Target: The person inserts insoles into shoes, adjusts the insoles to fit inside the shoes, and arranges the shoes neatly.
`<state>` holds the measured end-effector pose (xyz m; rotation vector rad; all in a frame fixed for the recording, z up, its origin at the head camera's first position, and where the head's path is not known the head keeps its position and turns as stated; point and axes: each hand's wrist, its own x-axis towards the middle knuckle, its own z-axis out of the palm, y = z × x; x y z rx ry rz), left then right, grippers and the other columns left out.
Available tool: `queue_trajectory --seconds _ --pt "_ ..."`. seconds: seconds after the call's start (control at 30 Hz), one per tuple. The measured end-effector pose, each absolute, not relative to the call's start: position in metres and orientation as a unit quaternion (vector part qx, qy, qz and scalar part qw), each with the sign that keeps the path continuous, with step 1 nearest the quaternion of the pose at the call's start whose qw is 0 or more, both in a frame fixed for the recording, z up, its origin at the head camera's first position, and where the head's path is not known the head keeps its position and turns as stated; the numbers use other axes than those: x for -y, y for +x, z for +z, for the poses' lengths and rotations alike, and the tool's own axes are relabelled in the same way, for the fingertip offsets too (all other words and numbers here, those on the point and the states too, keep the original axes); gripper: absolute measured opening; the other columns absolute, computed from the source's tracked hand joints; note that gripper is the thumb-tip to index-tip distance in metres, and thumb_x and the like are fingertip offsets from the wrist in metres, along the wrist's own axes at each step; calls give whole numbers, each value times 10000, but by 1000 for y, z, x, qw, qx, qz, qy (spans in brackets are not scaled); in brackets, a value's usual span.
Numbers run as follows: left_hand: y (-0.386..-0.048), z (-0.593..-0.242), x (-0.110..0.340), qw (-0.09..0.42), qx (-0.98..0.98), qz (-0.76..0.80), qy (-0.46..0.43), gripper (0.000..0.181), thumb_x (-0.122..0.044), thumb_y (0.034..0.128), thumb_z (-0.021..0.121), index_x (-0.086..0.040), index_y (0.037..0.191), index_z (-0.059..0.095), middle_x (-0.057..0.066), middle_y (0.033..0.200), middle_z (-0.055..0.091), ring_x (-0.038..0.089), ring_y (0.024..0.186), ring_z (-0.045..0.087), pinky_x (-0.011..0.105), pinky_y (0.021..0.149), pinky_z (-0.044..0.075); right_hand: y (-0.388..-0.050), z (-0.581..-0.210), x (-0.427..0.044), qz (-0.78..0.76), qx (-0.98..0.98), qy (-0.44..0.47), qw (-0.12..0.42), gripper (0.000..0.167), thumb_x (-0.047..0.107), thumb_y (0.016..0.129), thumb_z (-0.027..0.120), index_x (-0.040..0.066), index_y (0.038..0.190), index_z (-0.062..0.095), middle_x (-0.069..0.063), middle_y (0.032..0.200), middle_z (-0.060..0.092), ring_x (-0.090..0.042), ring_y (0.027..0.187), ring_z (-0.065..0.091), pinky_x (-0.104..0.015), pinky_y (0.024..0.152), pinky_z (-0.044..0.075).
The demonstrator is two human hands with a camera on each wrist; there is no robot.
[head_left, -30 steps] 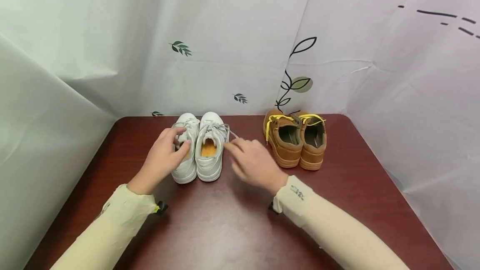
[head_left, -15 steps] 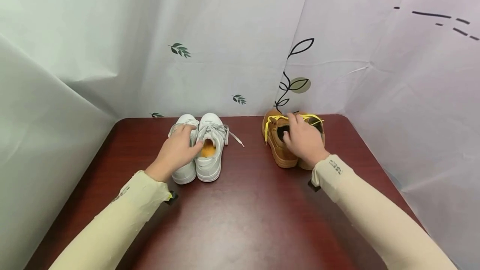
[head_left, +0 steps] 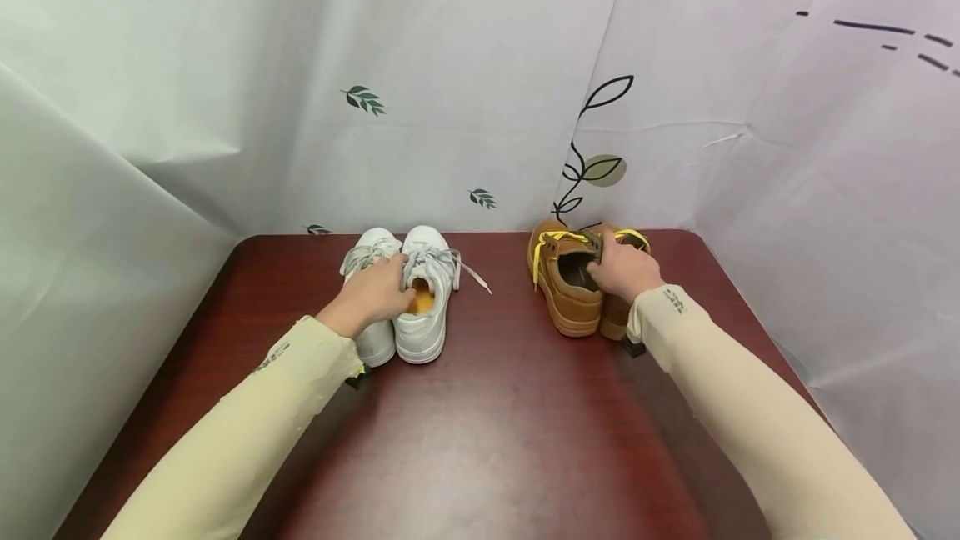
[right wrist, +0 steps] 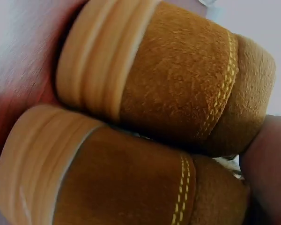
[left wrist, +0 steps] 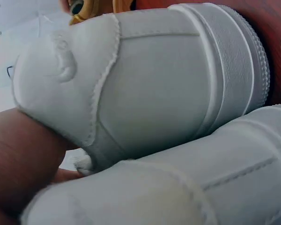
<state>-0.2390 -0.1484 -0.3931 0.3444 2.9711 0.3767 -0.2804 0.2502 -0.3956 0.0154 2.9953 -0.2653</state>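
Note:
In the head view, a pair of white lace-up sneakers (head_left: 420,342) stands side by side at the table's back left, heels toward me. My left hand (head_left: 369,297) reaches over the pair from the left. Its thumb dips into the right sneaker's opening, while the fingertips are hidden between the two collars. At the back right stand brown suede shoes (head_left: 574,317) with yellow laces. My right hand (head_left: 628,270) grips them from above, thumb at the left shoe's opening; the right shoe is partly covered. Wrist views show the white heels (left wrist: 154,79) and brown heels (right wrist: 178,79) close up.
Both pairs stand on a dark red wooden table (head_left: 480,440) with rounded back corners. A pale curtain (head_left: 450,65) with leaf prints hangs behind and along both sides. One loose grey lace end (head_left: 476,277) lies right of the white sneakers.
My right hand has gone from beside the white sneakers rightward to the brown shoes. My left hand has shifted right and lowered onto the white pair. The shoes stay in place.

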Motion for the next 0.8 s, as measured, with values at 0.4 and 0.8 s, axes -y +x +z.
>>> queue_trajectory --seconds 0.4,0.8 --pt "-242 -405 149 32 -983 128 124 676 -134 901 565 -23 1529 339 257 1399 546 408 1239 559 585 969 459 -293 -415 -253 -164 -983 -24 83 555 216 1029 375 35 1534 233 -286 1280 571 -360 958 601 -491 767 453" --pt "-240 -407 150 7 -982 150 113 686 -98 880 566 -96 1536 369 231 1349 580 382 1184 586 556 922 478 -294 -417 -257 -195 -977 -26 84 523 216 1038 349 26 1511 233 -155 859 588 -290 716 589 -418 654 444"
